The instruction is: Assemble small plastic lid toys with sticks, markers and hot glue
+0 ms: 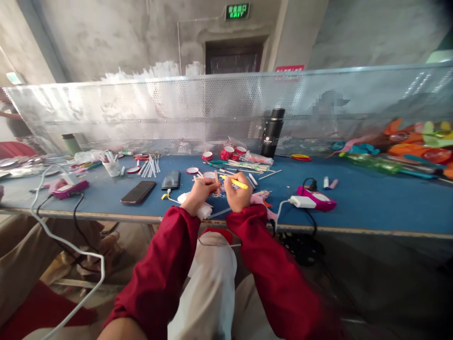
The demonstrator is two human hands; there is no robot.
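Observation:
My left hand, in a dark red sleeve, pinches a flat wooden craft stick that stands roughly upright over the blue table. Close beside it, my right hand grips a yellow pen, its tip end pointing left toward the stick. Whether the pen touches the stick is too small to tell. Beneath and around both hands lie small loose scraps and thin strands. Behind them are red-rimmed round lids and a bundle of thin wooden sticks.
A phone and a dark device on a cable lie to the left. Purple power strips with cords sit on both sides. A black bottle stands by the perforated metal screen. Colourful balloon-like items pile up at right.

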